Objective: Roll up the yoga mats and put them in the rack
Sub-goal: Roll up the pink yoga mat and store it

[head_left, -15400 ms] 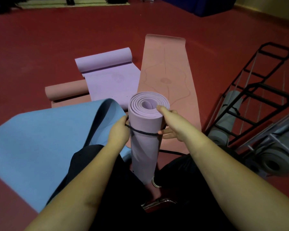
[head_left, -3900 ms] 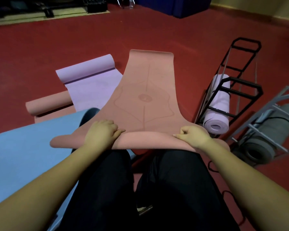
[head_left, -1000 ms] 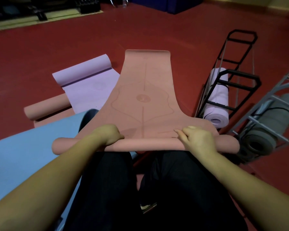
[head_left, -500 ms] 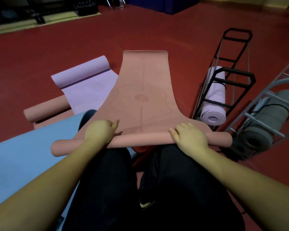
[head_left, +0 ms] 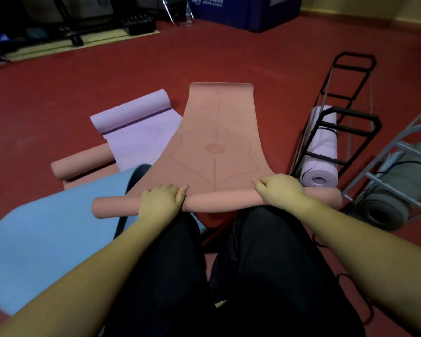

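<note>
A red floor (head_left: 58, 105) fills the room, smooth and dull, running back to a dark far edge where a blue padded block (head_left: 248, 10) with white lettering stands beside black gear on a pale strip of matting (head_left: 83, 42). A yellowish wall (head_left: 374, 6) closes the far right corner.

The salmon mat (head_left: 216, 142) lies flat on the floor, stretching away from the person, its near end wound into a tight roll across the knees of black trousers (head_left: 229, 276). The left hand (head_left: 159, 204) curls over the roll left of the mat's centre line; the right hand (head_left: 280, 189) curls over it on the right, fingers bent onto the flat part.

Left of the salmon mat lies a lilac mat (head_left: 139, 132), half rolled at its far end. Beyond that, farther left, is a second salmon mat (head_left: 80, 162), also part rolled. A blue mat (head_left: 41, 229) spreads out nearer and to the left, touching the roll's end.

Right of the salmon mat stands a black wire rack (head_left: 345, 113) holding a rolled lilac mat (head_left: 322, 152). Farther right, a grey rack (head_left: 399, 154) holds a rolled grey mat (head_left: 394, 195).
</note>
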`<act>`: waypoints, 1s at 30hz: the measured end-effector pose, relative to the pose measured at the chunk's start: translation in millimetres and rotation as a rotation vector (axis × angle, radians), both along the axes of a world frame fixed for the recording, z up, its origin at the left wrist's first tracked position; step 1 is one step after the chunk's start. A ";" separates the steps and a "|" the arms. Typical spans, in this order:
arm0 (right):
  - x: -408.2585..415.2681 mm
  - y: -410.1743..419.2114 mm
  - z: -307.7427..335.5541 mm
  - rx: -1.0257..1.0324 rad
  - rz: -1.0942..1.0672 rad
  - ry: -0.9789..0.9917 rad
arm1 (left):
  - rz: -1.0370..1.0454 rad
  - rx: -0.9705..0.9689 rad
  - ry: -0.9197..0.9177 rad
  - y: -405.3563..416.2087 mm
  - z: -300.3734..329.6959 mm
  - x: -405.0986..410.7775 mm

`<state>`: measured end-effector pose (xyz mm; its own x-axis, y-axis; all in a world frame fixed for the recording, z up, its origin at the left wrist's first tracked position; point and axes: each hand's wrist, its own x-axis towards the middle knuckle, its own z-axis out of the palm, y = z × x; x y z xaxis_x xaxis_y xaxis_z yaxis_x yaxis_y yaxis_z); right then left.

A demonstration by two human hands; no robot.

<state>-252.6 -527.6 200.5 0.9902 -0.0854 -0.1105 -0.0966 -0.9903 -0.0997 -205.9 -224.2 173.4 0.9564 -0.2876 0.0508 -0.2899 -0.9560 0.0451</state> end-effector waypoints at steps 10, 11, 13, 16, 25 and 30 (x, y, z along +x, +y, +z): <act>14.1 -12.3 19.0 0.068 -0.002 0.352 | 0.034 0.107 0.400 -10.1 45.2 28.4; 13.7 -11.5 13.7 0.061 0.006 0.399 | 0.048 0.121 0.466 -11.2 42.5 25.4; 15.6 -10.7 6.1 0.077 -0.007 0.427 | 0.086 0.098 0.556 -13.3 36.4 26.1; 22.2 -17.0 -1.7 0.137 0.004 0.348 | 0.088 0.068 0.618 -17.1 31.1 36.7; -0.2 -4.5 -6.4 -0.034 -0.040 -0.135 | 0.054 0.024 0.696 -19.2 21.0 56.6; -31.1 6.2 -24.8 -0.047 0.038 -0.347 | 0.062 0.024 0.746 -17.5 23.0 60.4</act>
